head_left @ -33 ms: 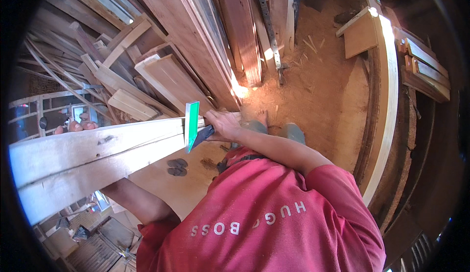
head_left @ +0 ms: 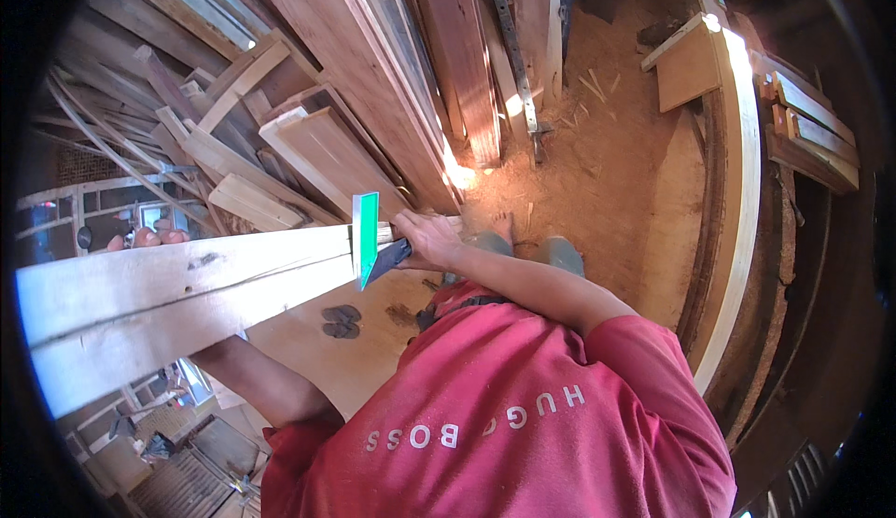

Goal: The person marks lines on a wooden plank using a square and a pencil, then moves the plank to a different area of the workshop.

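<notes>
A long pale wooden board (head_left: 140,308) with a dark lengthwise crack stretches from the left rim toward the middle. My left hand (head_left: 147,237) grips it from below; its fingertips curl over the far edge and the palm is hidden under the wood. Near the board's narrower-looking end, my right hand (head_left: 427,240) is closed around the dark stock of a try square (head_left: 366,238). The square's green blade stands up across the board's end. The right fingers also lie close against the wood, and the grip is partly hidden.
Planks (head_left: 345,159) lean and lie stacked beyond the board. A perforated metal bar (head_left: 509,42) stands among upright timbers. Sawdust and shavings cover the floor (head_left: 597,163). A long curved timber (head_left: 742,210) runs along the right. Sandals (head_left: 341,321) lie below the board.
The board's left end has shifted very slightly upward in the picture along with my left fingers. Both hands keep their grips.
</notes>
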### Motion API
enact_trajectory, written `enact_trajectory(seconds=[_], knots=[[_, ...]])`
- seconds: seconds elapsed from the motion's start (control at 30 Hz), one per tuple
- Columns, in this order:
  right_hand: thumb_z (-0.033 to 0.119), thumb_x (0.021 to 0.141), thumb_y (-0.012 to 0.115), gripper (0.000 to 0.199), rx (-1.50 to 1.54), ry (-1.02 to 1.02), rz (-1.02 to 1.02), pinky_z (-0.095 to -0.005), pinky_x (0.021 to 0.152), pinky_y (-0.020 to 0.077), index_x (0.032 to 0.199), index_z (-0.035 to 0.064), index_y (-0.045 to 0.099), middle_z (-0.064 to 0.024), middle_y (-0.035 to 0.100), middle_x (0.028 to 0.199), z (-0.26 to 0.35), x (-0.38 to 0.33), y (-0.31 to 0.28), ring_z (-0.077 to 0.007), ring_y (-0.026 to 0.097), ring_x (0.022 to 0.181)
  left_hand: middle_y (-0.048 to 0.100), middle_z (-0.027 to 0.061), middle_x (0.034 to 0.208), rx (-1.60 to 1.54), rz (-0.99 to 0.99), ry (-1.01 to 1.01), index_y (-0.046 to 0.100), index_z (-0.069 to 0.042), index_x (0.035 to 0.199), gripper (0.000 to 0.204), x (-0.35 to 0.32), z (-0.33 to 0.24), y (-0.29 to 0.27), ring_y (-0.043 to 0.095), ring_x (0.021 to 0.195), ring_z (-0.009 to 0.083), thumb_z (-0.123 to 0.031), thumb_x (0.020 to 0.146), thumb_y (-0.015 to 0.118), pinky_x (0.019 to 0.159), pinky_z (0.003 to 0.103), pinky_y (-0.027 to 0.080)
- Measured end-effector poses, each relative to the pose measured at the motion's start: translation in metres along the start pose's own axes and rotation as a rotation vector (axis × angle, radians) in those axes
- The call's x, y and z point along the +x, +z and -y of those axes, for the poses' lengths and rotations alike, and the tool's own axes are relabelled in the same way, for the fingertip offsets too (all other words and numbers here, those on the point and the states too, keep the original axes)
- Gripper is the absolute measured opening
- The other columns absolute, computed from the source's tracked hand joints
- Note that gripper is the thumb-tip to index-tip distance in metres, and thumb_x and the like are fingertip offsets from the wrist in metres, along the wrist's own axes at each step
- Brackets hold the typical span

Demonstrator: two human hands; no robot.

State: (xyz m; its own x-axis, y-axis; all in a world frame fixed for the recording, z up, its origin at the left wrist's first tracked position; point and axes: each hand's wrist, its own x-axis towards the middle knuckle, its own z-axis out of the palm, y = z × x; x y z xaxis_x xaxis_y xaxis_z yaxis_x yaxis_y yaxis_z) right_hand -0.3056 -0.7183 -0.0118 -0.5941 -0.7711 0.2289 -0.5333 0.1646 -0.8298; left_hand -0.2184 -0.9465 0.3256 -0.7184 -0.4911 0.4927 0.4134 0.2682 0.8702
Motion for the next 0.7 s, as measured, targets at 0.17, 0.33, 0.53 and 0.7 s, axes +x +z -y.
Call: enact_trajectory(seconds=[0.17, 0.33, 0.53, 0.7], knots=[[0.04, 0.071, 0.084, 0.07, -0.098, -0.074, -0.167, -0.0455, 0.074, 0.0569, 0.132, 0.0178, 0.056, -0.0091, 0.063, 0.112, -0.012, 0.003, -0.031, -0.0342, 0.069, 0.092, 0.029, 0.0151, 0.164, -0.411, 0.143, -0.054, 0.023, -0.013, 0.161, 0.083, 0.048, 0.033, 0.001, 0.033, 0.149, 0.0381, -0.068, 0.1, 0.035, 0.12, 0.058, 0.031], [0.031, 0.079, 0.077, 0.037, -0.223, 0.163, -0.35, -0.0458, 0.074, 0.0567, 0.112, 0.0188, 0.067, -0.0069, 0.066, 0.106, -0.041, -0.045, -0.088, -0.0325, 0.07, 0.086, 0.019, 0.0149, 0.166, -0.101, -0.151, 0.007, 0.012, -0.009, 0.162, 0.104, 0.098, 0.059, 0.062, 0.021, 0.152, 0.0348, -0.081, 0.092, 0.039, 0.125, 0.049, 0.018], [0.026, 0.083, 0.074, 0.027, -0.457, 0.734, -0.641, -0.0478, 0.076, 0.0553, 0.106, 0.0158, 0.067, -0.0094, 0.07, 0.097, -0.082, -0.192, -0.132, -0.0357, 0.069, 0.087, 0.014, 0.0165, 0.168, -0.159, -0.013, -0.169, 0.01, -0.004, 0.162, 0.106, 0.164, 0.099, 0.101, 0.018, 0.152, 0.0337, -0.079, 0.094, 0.041, 0.125, 0.047, 0.015], [0.036, 0.094, 0.059, 0.034, -0.318, 1.449, -0.607, -0.0472, 0.088, 0.0522, 0.122, 0.0204, 0.068, -0.0151, 0.071, 0.115, -0.048, -0.3, -0.117, -0.0369, 0.067, 0.108, 0.015, 0.0132, 0.168, 0.167, -0.128, 0.007, 0.012, -0.009, 0.163, 0.092, 0.205, 0.128, 0.092, 0.02, 0.152, 0.0304, -0.071, 0.1, 0.037, 0.126, 0.045, 0.016]])
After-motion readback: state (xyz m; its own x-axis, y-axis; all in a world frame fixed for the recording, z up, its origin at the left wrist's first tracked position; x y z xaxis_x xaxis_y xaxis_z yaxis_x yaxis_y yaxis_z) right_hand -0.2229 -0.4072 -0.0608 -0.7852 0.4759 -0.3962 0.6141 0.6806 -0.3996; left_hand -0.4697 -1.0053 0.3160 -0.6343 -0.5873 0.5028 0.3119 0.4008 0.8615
